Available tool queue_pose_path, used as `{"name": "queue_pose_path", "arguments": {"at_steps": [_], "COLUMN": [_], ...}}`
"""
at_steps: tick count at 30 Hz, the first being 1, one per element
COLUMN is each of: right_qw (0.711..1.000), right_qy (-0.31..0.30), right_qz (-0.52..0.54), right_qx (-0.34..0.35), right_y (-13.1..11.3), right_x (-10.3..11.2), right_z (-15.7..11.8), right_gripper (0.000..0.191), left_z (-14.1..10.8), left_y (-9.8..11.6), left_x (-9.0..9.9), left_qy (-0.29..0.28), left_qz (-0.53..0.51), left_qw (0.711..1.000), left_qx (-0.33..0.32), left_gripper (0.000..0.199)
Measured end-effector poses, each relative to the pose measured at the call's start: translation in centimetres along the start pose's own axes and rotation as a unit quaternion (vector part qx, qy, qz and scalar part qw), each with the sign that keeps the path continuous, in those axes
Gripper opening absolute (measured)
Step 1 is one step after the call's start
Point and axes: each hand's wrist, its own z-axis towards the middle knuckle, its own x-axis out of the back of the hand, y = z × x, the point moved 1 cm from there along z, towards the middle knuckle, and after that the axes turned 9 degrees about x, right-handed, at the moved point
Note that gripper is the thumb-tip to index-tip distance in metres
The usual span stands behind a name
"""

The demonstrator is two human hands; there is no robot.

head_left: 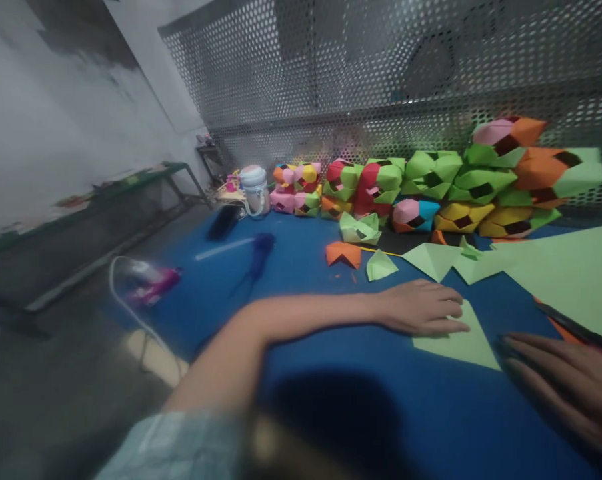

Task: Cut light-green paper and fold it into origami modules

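Observation:
A pale green sheet of paper [463,340] lies on the blue tabletop [311,273] at the right. My left hand [423,308] rests flat on its upper left part, fingers spread and pointing right. At the sheet's right corner is my right hand [565,380], palm down with its fingers stretched out; it is slightly blurred. Beyond my right hand a dark, thin tool [575,327], which I cannot make out clearly, lies by a large light green sheet [581,273].
Folded paper shapes [433,175] in several colours are stacked along the perforated metal screen [291,73]. Nearer lie an orange folded piece [343,254] and a small green one [381,265]. A white bottle [255,190], a phone [224,222] and a pink object [155,287] are at the left.

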Motion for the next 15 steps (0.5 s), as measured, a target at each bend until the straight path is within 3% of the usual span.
{"name": "queue_pose_path", "arguments": {"at_steps": [3, 9, 15], "right_qw": [0.995, 0.987, 0.991], "right_qy": [-0.024, -0.118, -0.054], "right_qz": [0.015, 0.021, -0.065], "right_qx": [0.097, 0.104, 0.106], "right_y": [-1.6, -4.1, -5.1], "right_x": [-0.2, -1.6, -3.3], "right_z": [1.7, 5.7, 6.5], "right_gripper": [0.035, 0.045, 0.047], "left_z": [-0.2, -0.6, -0.7], "left_y": [0.0, 0.4, 0.3], "left_x": [0.3, 0.9, 0.6], "left_qy": [0.013, 0.018, 0.037], "left_qz": [-0.01, -0.02, -0.035], "left_qw": [0.999, 0.995, 0.99], "left_qx": [0.035, 0.1, 0.133], "left_gripper": [0.041, 0.039, 0.037]}}
